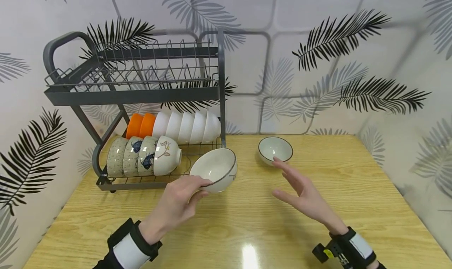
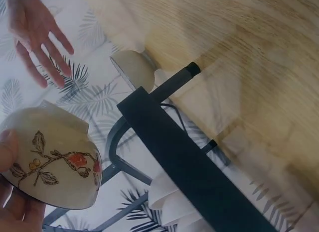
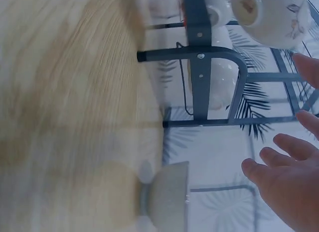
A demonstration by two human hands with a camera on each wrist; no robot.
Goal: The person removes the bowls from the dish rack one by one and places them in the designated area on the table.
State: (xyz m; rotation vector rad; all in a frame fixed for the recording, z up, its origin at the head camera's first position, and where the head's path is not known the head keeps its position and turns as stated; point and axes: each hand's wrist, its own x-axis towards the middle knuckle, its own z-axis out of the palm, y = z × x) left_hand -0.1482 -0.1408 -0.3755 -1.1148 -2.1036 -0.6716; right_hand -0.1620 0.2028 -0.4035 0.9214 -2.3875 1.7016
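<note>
Left hand and glazed ceramic bowl: thumb and fingers pinch the near rim, and the bowl hangs tilted above the wooden table, just beside the right end of the two-tier dish rack. Right hand: fingers extended and spread, thumb apart, holding nothing; it lies near the second bowl, which stands upright on the table. Handling note: a one-sided rim grip probably lets smooth glaze slip or rotate, so a firm pinch, level wrist and slow travel seem advisable, with foot and rim clear of the rack's upright.
</note>
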